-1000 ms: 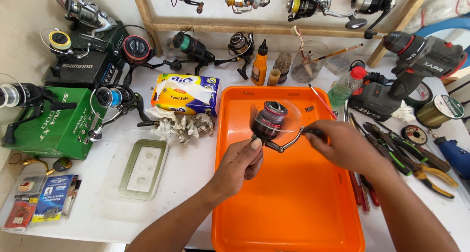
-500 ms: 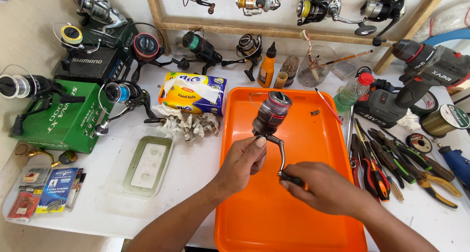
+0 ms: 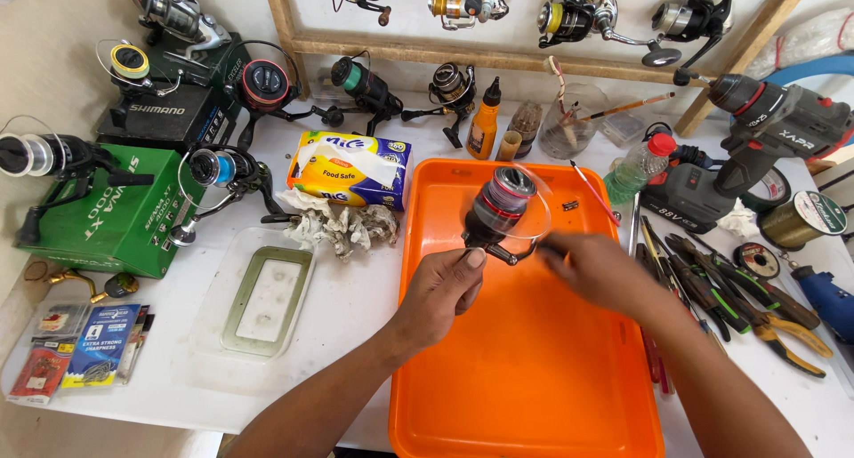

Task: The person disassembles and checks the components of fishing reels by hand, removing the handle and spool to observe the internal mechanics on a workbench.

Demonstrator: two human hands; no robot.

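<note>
We see the left hand (image 3: 442,285) gripping the spinning reel (image 3: 498,207) above the orange tray (image 3: 525,378); the blurred right hand (image 3: 592,267) grasps its handle, seemingly cranking. Next likely needs steady turning.

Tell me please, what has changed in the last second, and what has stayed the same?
The right hand went from beside the spinning reel down toward the near part of the orange tray, then came back up to the reel's side, as if cranking. The reel tilted a little in between. The left hand kept its grip under the reel, above the tray. Tools and other reels on the table did not move.
</note>
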